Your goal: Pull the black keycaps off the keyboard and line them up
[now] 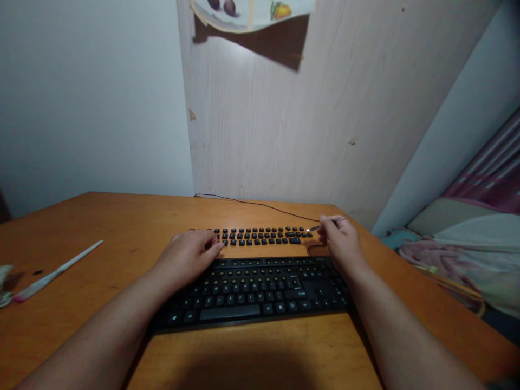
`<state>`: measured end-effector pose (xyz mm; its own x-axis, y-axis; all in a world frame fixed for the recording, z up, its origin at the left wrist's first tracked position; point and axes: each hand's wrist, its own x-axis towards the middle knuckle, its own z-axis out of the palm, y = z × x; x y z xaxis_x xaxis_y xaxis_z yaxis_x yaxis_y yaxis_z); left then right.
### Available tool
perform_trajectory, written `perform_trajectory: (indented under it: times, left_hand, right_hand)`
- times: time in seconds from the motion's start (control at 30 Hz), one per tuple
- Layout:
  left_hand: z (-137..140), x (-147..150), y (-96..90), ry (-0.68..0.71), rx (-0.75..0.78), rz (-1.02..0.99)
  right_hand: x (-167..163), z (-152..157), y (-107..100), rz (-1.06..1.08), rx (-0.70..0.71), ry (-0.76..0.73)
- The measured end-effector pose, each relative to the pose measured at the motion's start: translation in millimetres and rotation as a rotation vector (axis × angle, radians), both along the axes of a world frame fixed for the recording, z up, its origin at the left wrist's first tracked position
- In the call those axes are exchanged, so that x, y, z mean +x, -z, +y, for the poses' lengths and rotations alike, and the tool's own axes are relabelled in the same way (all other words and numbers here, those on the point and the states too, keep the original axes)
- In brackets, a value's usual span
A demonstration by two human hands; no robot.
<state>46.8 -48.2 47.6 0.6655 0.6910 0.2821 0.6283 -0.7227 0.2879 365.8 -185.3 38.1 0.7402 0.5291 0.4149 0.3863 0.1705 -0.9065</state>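
A black keyboard [244, 292] lies on the table, its upper rows stripped of keycaps so that pale switch mounts show. Behind it, loose black keycaps [260, 236] are set out in rows. My left hand [195, 252] rests at the left end of these rows, fingers curled and thumb beside the nearest caps; whatever it may hold is hidden. Over the keyboard's far right corner, my right hand [341, 241] pinches a slim metal tool [314, 228]. The tool's bright tip points left at the right end of the keycap rows; its exact kind is unclear.
A thin black cable [260, 203] runs along the back of the wooden table [244, 357]. On the left lie a long white stick-like object [65, 266] and a small dark piece [38, 272]. A wall [264, 135] rises behind; bedding [455, 244] is at right.
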Motion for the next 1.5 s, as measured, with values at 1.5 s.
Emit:
perform_trajectory:
  times: [1.5]
  left_hand:
    - [18.5, -9.5, 13.2, 0.037, -0.115, 0.06]
  right_hand:
    - [6.4, 3.7, 2.3, 0.275, -0.017, -0.112]
